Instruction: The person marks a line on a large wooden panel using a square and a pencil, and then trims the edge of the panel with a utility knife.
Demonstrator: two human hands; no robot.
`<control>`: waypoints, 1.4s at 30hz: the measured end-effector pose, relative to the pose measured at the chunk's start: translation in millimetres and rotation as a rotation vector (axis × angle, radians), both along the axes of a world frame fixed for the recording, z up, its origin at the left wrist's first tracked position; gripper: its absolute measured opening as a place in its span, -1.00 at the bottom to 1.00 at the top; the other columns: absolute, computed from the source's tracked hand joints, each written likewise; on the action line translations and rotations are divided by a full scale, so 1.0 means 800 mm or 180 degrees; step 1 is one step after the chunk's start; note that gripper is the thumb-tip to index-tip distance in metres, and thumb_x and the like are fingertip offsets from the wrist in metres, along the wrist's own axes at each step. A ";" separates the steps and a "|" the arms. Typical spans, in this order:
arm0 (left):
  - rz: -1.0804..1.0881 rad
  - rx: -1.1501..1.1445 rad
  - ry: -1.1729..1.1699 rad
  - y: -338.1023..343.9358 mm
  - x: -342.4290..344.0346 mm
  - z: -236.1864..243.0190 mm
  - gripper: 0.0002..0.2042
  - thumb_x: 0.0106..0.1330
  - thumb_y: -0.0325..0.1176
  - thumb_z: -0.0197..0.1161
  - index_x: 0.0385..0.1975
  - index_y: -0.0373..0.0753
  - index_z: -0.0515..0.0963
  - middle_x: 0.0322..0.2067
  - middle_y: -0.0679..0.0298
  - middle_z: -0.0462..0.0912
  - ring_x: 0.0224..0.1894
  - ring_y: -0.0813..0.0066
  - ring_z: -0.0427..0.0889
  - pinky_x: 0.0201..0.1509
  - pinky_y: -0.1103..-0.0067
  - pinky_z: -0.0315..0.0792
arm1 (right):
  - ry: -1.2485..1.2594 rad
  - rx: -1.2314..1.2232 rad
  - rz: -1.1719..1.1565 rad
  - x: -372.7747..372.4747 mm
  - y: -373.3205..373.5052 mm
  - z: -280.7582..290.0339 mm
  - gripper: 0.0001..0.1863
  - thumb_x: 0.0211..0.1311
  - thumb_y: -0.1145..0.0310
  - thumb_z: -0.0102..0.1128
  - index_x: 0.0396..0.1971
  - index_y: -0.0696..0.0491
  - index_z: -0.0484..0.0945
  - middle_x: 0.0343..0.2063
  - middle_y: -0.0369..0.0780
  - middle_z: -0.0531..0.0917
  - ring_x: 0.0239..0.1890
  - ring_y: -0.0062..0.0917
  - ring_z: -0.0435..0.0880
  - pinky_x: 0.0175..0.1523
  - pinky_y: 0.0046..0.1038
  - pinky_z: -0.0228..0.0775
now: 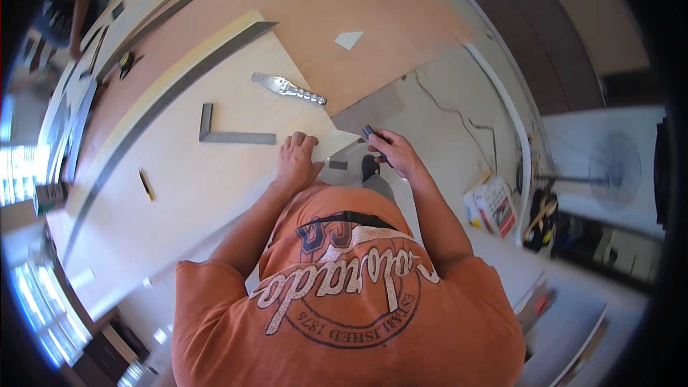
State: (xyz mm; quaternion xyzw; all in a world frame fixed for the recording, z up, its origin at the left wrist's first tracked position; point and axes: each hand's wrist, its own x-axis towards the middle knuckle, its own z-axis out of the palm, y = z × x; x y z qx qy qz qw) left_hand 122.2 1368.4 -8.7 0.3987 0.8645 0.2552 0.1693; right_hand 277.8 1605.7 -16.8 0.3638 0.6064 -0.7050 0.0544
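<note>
My left hand (pixel 296 159) lies on the pale board (pixel 244 172) near its corner, fingers stretched out and pressing down. To its right, over the board's edge, my right hand (pixel 394 152) is closed around a short dark-handled tool (pixel 369 131); its exact kind is unclear. A pale pointed corner (pixel 345 140) of sheet shows between the hands. Just beyond the left hand, a metal try square (pixel 240 137) rests on the board. Farther off is a silver tool with a ridged handle (pixel 290 90). A small dark grey rectangular piece (pixel 337 165) appears close to my body.
A long grey metal straightedge (pixel 172 93) crosses the board. A yellow-and-black pencil-like tool (pixel 146 185) and a tape measure (pixel 126 63) lie left. A white offcut (pixel 349 40) sits on brown sheeting. At right are a cord (pixel 444 106), a white bag (pixel 491 204) and a fan (pixel 614 170). Another person (pixel 68 11) stands far left.
</note>
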 end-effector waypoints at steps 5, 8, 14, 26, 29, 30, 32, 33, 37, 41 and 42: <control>0.0305 0.0165 0.0085 0.046 0.033 0.007 -0.45 -0.01 -0.43 0.48 0.06 -0.19 0.50 0.07 0.10 0.46 0.18 0.03 0.40 0.23 0.18 0.29 | 0.0066 -0.0090 0.1280 -0.043 0.079 -0.030 -0.44 0.35 0.03 0.27 0.22 0.06 0.54 -0.16 -0.32 0.65 -0.11 -0.64 0.59 -0.09 -0.53 0.51; 0.0618 -0.0322 0.0119 0.064 0.053 0.009 -0.44 0.04 -0.46 0.44 0.12 -0.16 0.49 0.10 0.13 0.46 0.21 0.05 0.39 0.27 0.19 0.28 | 0.0143 -0.0321 0.1777 -0.066 0.103 -0.030 -0.46 0.37 0.05 0.25 0.22 0.06 0.55 -0.14 -0.32 0.66 -0.12 -0.64 0.58 -0.08 -0.54 0.51; 0.1503 -0.0370 0.0625 0.105 0.105 0.001 -0.48 0.19 -0.37 0.37 0.21 -0.08 0.50 0.18 0.11 0.39 0.32 0.02 0.29 0.41 -0.02 0.10 | 0.0260 -0.0453 0.2552 -0.087 0.126 -0.040 -0.43 0.46 -0.01 0.13 0.29 0.05 0.49 -0.09 -0.31 0.66 -0.10 -0.63 0.58 -0.03 -0.52 0.50; 0.2495 0.0736 -0.1849 0.130 0.149 0.020 -0.63 0.33 -0.25 0.34 0.04 -0.31 0.55 0.04 0.03 0.52 0.09 0.09 0.53 0.20 0.24 0.45 | 0.0135 -0.0873 0.2381 -0.115 0.110 -0.050 -0.50 0.52 0.05 0.02 0.19 0.13 0.55 -0.17 -0.36 0.63 -0.21 -0.70 0.54 -0.05 -0.54 0.49; 0.3963 0.2414 -0.4035 0.159 0.153 -0.029 -0.64 0.41 -0.22 0.30 -0.01 -0.40 0.51 -0.13 0.08 0.62 -0.07 0.20 0.64 0.06 0.32 0.54 | 0.0123 -0.0995 0.2437 -0.127 0.110 -0.053 -0.52 0.53 0.08 0.00 0.21 0.12 0.53 -0.14 -0.35 0.64 -0.20 -0.68 0.56 -0.04 -0.52 0.51; 0.4019 0.2460 -0.4001 0.168 0.152 -0.032 -0.64 0.41 -0.22 0.30 -0.01 -0.40 0.51 -0.13 0.08 0.62 -0.07 0.20 0.64 0.06 0.32 0.54 | 0.0044 -0.0987 0.2415 -0.125 0.112 -0.051 -0.52 0.54 0.08 -0.01 0.22 0.11 0.52 -0.12 -0.34 0.65 -0.18 -0.67 0.57 -0.03 -0.51 0.51; 0.4613 0.3868 -0.4210 0.184 0.146 -0.041 -0.69 0.44 -0.24 0.27 -0.07 -0.39 0.48 -0.27 0.19 0.65 -0.20 0.32 0.67 -0.06 0.38 0.58 | 0.0108 -0.1043 0.2618 -0.128 0.113 -0.041 -0.50 0.54 0.08 -0.02 0.25 0.11 0.49 -0.07 -0.32 0.64 -0.13 -0.66 0.57 0.01 -0.51 0.51; 0.4664 0.3920 -0.4165 0.191 0.146 -0.055 -0.69 0.44 -0.24 0.27 -0.07 -0.39 0.48 -0.27 0.19 0.65 -0.20 0.32 0.67 -0.06 0.38 0.58 | 0.0163 -0.1086 0.2763 -0.126 0.113 -0.033 -0.49 0.55 0.07 -0.04 0.28 0.11 0.46 -0.03 -0.31 0.63 -0.09 -0.65 0.57 0.05 -0.50 0.50; 0.4797 0.4344 -0.3644 0.221 0.144 -0.062 -0.78 0.44 -0.27 0.27 -0.16 -0.29 0.46 -0.32 0.24 0.65 -0.30 0.42 0.65 -0.18 0.48 0.57 | 0.0521 -0.0718 0.3045 -0.107 0.122 -0.022 -0.46 0.57 0.07 -0.08 0.33 0.13 0.40 0.04 -0.28 0.60 0.00 -0.64 0.52 0.09 -0.47 0.47; 0.4694 0.4290 -0.3370 0.241 0.155 -0.033 -0.81 0.42 -0.29 0.29 -0.23 -0.27 0.47 -0.37 0.26 0.63 -0.37 0.46 0.63 -0.25 0.53 0.57 | 0.0861 -0.0541 0.3097 -0.105 0.131 -0.029 -0.45 0.59 0.07 -0.11 0.33 0.16 0.39 0.03 -0.27 0.58 -0.01 -0.64 0.49 0.06 -0.47 0.44; 0.4696 0.4304 -0.3345 0.246 0.157 -0.028 -0.81 0.42 -0.29 0.29 -0.23 -0.27 0.47 -0.37 0.26 0.63 -0.37 0.46 0.63 -0.25 0.53 0.57 | 0.1032 -0.0620 0.3053 -0.109 0.129 -0.032 -0.46 0.59 0.06 -0.12 0.31 0.16 0.41 -0.02 -0.28 0.60 -0.06 -0.64 0.50 0.03 -0.47 0.44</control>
